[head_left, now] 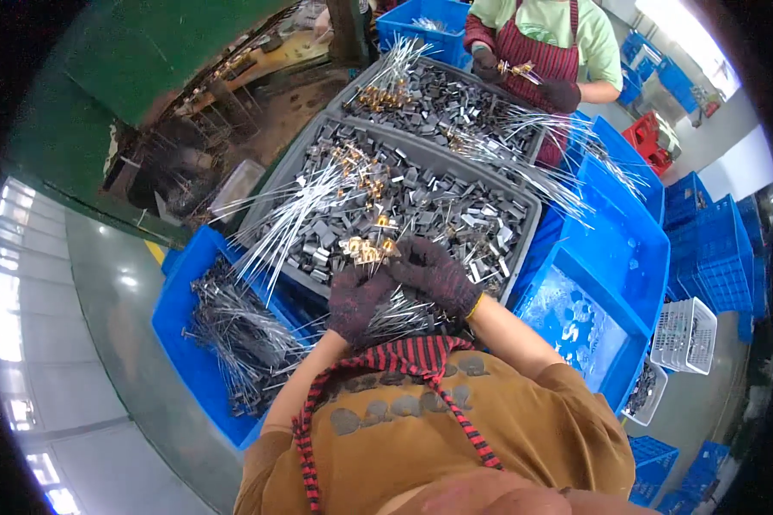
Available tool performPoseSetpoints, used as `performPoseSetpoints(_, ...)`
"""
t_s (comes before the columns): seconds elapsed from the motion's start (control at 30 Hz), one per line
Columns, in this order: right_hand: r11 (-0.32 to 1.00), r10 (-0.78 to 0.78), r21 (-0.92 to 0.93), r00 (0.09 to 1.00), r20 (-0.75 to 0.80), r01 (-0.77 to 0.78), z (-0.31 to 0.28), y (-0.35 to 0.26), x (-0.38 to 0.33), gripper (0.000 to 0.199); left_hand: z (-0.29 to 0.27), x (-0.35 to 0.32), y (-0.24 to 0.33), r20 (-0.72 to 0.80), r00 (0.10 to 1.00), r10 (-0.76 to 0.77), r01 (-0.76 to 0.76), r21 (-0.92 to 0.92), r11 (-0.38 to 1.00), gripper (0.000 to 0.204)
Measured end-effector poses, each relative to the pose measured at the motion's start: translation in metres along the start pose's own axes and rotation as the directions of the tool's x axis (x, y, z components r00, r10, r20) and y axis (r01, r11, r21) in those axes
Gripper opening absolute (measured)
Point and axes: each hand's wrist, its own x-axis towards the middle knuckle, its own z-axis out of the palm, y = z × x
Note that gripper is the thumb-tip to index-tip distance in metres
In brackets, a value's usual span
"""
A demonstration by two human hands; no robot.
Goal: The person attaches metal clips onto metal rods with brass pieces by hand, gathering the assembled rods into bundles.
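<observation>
Both my hands wear dark knit gloves and meet over the near grey tray [524,249]. In my left hand [354,302] is a bunch of thin metal rods with gold-coloured metal pieces [365,250] at their upper ends. My right hand [438,275] is closed, its fingertips pinching at a gold-coloured piece on the right of that bunch. Beneath the hands, the tray holds many small dark and silvery metal pieces [447,206]. More thin rods with gold-coloured ends [305,202] lie fanned across its left side.
A second grey tray [339,103] of similar pieces stands beyond. Across it, a gloved co-worker [545,51] holds gold-ended rods. At my left, a blue bin [176,300] holds loose rods. To the right are a blue tub of liquid [575,318] and blue crates [713,257].
</observation>
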Motion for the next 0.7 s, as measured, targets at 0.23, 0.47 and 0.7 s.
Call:
performPoseSetpoints(0.23, 0.997, -0.066, -0.040, 0.994, -0.092, 0.063, 0.002, 0.004, -0.034, 0.013, -0.007, 0.015, -0.015, 0.015, 1.000, 0.010, -0.011, 0.027, 1.000, 0.023)
performPoseSetpoints(0.47, 0.995, -0.098, -0.036, 0.981, -0.167, 0.093, -0.044, -0.027, -0.030, 0.017, -0.007, 0.012, -0.009, -0.034, 0.999, 0.028, -0.028, -0.005, 1.000, 0.026)
performPoseSetpoints(0.7, 0.108, -0.784, -0.969, 0.619, 0.055, 0.224, -0.037, -0.165, 0.067, 0.053, -0.005, 0.005, -0.017, -0.076, 0.990, 0.120, -0.112, 0.100, 0.989, 0.029)
